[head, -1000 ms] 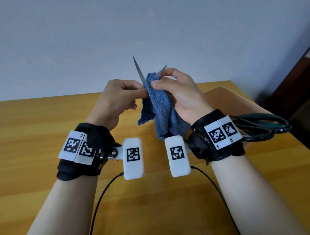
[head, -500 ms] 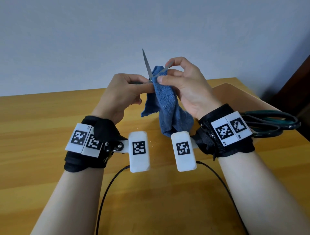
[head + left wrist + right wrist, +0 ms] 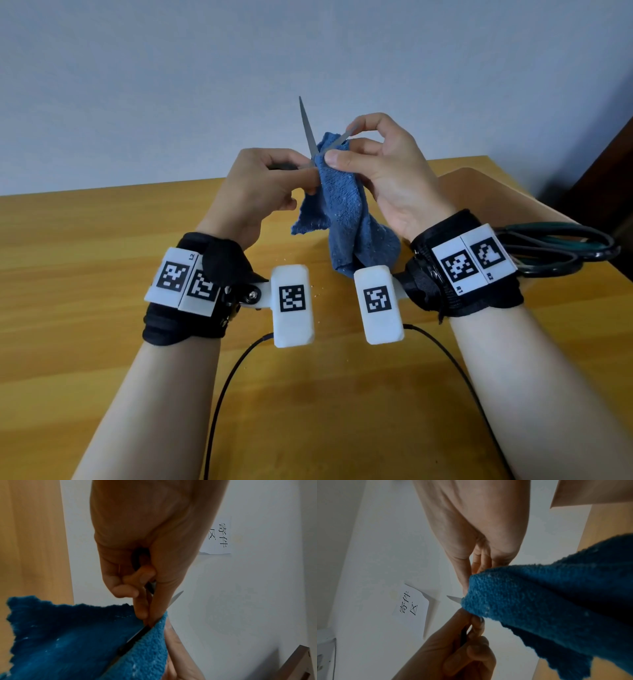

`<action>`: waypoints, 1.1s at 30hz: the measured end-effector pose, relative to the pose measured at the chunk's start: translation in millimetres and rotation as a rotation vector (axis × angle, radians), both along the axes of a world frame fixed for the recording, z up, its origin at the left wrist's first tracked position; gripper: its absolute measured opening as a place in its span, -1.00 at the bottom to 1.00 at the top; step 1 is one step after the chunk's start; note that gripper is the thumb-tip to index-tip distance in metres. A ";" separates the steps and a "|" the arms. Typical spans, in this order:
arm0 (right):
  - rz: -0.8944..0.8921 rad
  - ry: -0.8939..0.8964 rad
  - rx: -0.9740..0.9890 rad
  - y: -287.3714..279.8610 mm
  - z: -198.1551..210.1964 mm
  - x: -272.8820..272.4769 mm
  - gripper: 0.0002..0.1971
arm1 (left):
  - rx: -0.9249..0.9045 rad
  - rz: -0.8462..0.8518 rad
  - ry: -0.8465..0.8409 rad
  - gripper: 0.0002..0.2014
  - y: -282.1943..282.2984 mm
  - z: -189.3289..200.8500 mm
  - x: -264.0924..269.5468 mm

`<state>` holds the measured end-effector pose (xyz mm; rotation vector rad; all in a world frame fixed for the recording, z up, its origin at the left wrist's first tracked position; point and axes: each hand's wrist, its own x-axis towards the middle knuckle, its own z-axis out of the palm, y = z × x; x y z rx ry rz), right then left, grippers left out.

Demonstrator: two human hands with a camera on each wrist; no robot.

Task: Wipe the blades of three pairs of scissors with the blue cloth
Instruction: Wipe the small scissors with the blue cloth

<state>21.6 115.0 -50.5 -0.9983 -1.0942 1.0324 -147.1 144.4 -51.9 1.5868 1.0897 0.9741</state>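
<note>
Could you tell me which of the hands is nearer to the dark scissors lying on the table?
Right. The right hand, pinching the cloth, is raised just left of the dark scissors; the left hand grips another pair beyond the cloth, farther away.

We see a wooden table (image 3: 102,274) set against a pale wall (image 3: 171,68), a paper sign (image 3: 412,604) with printed characters fixed to that wall, black cables (image 3: 222,394) trailing over the tabletop, and a tan cardboard piece (image 3: 479,192) at the right.
</note>
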 end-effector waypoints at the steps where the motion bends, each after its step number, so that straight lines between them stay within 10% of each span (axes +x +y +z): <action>1: 0.002 -0.002 0.002 -0.2 -0.5 -0.7 -0.64 | -0.001 -0.008 0.006 -0.91 -0.1 0.2 -0.2; 14: -0.154 0.101 0.001 2.4 0.6 0.7 -0.63 | 0.013 -0.016 0.035 -0.76 0.7 3.2 -3.8; 23: 0.169 0.106 -0.059 -1.9 4.2 -6.1 -0.61 | 0.007 0.041 0.036 -0.88 2.3 2.7 -7.5; 33: -0.049 0.086 -0.034 2.2 -2.5 -6.1 -0.61 | 0.016 -0.004 0.069 -0.88 2.1 0.7 -2.7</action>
